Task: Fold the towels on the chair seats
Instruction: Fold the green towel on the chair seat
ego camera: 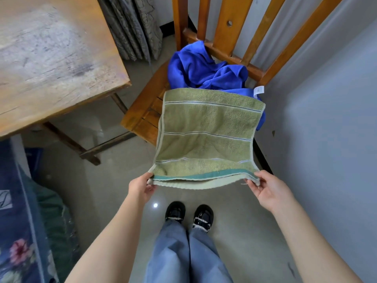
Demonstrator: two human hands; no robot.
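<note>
We are mid-fold on the striped green terry towel (206, 135), doubled, its far end on the wooden chair seat (142, 117), left hand (140, 187) and right hand (267, 188) pinching the near corners; next, probably another fold onto the seat beside the crumpled blue towel (204, 70).

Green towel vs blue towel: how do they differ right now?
The green towel is doubled and spread flat; the blue towel lies crumpled. The green towel is pinched at its near corners by the left hand and right hand; the blue towel is untouched. Green is striped, blue plain. Both are over the chair seat.
</note>
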